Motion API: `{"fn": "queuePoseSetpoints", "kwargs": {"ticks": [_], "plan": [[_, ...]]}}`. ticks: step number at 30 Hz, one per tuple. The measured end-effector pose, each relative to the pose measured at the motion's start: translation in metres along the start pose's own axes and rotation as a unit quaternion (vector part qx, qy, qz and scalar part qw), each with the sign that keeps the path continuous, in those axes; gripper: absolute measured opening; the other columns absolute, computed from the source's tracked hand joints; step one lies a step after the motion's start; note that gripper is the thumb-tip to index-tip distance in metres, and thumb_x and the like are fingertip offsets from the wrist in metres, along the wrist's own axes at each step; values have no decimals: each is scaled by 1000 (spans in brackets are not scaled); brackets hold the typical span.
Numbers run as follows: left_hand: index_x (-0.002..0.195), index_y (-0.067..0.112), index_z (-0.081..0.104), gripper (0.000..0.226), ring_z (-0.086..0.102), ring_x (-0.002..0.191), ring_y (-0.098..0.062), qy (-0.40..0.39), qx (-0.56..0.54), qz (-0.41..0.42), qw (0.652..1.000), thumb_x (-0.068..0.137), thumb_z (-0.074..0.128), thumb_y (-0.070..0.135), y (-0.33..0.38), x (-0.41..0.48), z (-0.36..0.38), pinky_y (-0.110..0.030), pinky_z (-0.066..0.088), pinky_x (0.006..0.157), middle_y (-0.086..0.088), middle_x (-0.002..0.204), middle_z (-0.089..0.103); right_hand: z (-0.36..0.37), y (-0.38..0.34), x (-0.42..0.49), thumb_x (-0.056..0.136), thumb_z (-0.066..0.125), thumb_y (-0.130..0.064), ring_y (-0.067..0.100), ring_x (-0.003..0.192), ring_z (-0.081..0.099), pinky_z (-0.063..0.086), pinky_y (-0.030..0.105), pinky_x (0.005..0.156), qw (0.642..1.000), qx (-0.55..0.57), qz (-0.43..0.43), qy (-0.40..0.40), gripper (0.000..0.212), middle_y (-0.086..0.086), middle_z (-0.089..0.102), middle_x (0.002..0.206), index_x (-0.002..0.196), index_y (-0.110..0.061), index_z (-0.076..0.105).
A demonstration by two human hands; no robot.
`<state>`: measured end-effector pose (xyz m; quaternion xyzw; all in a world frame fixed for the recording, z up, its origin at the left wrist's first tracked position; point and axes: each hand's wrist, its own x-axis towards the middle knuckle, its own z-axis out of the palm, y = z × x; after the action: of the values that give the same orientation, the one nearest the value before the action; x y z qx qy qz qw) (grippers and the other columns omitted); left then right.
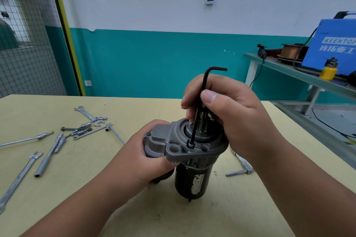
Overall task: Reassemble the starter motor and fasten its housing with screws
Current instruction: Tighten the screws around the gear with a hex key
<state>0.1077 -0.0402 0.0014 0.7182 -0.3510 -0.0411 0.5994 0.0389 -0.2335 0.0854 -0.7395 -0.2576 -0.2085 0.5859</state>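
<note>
The starter motor stands upright on the yellow table, its black body below and its grey cast housing on top. My left hand grips the housing's left side from below. My right hand pinches a black hex key between thumb and fingers. The key stands almost upright, with its short arm pointing right at the top. Its lower tip sits in a screw on the housing's flange.
Several wrenches, sockets and extension bars lie scattered on the table's left. A ratchet tool lies right of the motor. At the right stands a metal bench with a blue welder, a wire spool and a yellow oil can.
</note>
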Motion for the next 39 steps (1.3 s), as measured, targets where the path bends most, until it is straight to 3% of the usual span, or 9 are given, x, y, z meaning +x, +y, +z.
{"fn": "queuePoseSetpoints", "kwargs": {"ticks": [7, 14, 18, 21, 24, 27, 33, 34, 39], "plan": [[113, 60, 63, 64, 67, 109, 4, -7, -2, -5, 1000, 57, 80, 86, -2, -1, -1, 4, 43, 81, 21, 114, 74, 1, 3, 1, 92, 61, -31, 42, 78, 57, 50, 47, 69, 999, -25, -20, 16, 19, 19, 61, 85, 87, -13, 66], [116, 56, 64, 65, 68, 108, 2, -11, -6, -8, 1000, 60, 82, 82, -2, 0, -1, 5, 42, 80, 19, 115, 74, -1, 0, 0, 96, 45, -14, 19, 83, 62, 53, 31, 73, 1000, 2, 12, 0, 26, -4, 68, 89, 89, -19, 69], [115, 59, 63, 66, 67, 109, 4, -6, -2, 0, 1000, 58, 80, 86, -2, 0, -1, 3, 46, 78, 21, 114, 74, 0, 0, 0, 95, 49, -19, 32, 82, 61, 52, 42, 73, 1000, -6, 3, 10, 21, 7, 67, 90, 87, -19, 68], [114, 62, 62, 66, 67, 109, 5, -6, 5, 1, 1000, 56, 78, 89, -2, 0, -1, -10, 56, 71, 24, 114, 73, 1, 1, 1, 94, 58, -24, 44, 82, 57, 50, 50, 69, 999, -24, -18, 13, 14, 18, 62, 89, 87, -13, 65], [114, 62, 62, 66, 67, 110, 6, -2, 3, 3, 1000, 56, 79, 88, -2, -1, 0, -1, 51, 75, 24, 115, 73, 2, -1, 1, 94, 62, -25, 39, 80, 59, 50, 46, 68, 999, -31, -20, 12, 17, 9, 65, 86, 89, -9, 63], [112, 64, 62, 63, 66, 109, 8, 1, 2, 2, 1000, 56, 78, 88, -1, 0, 0, 7, 41, 78, 26, 113, 73, 1, -1, 0, 95, 55, -12, 19, 77, 62, 53, 28, 69, 1000, -27, -10, 5, 12, -6, 66, 82, 92, -12, 67], [112, 65, 62, 62, 66, 108, 9, -3, 2, 1, 1000, 56, 78, 88, 0, 0, 0, 6, 42, 78, 26, 113, 73, 1, 0, -1, 86, 63, -17, 40, 81, 58, 52, 39, 70, 1000, -23, -12, 7, 12, 13, 66, 88, 90, -6, 62], [111, 65, 62, 62, 66, 109, 9, -4, 2, 1, 1000, 56, 78, 88, 0, 0, -1, 6, 42, 78, 26, 114, 72, 1, -2, -1, 86, 61, -12, 39, 81, 59, 52, 39, 70, 1000, -19, -7, 3, 3, 14, 65, 89, 88, -9, 62], [109, 69, 61, 61, 64, 108, 12, -1, 4, 1, 1000, 54, 77, 89, 1, -1, 0, 8, 39, 77, 30, 112, 72, 2, -2, -1, 85, 50, 1, 19, 78, 63, 54, 32, 72, 1000, -3, -6, -6, 23, 2, 67, 87, 87, -17, 64]]}}
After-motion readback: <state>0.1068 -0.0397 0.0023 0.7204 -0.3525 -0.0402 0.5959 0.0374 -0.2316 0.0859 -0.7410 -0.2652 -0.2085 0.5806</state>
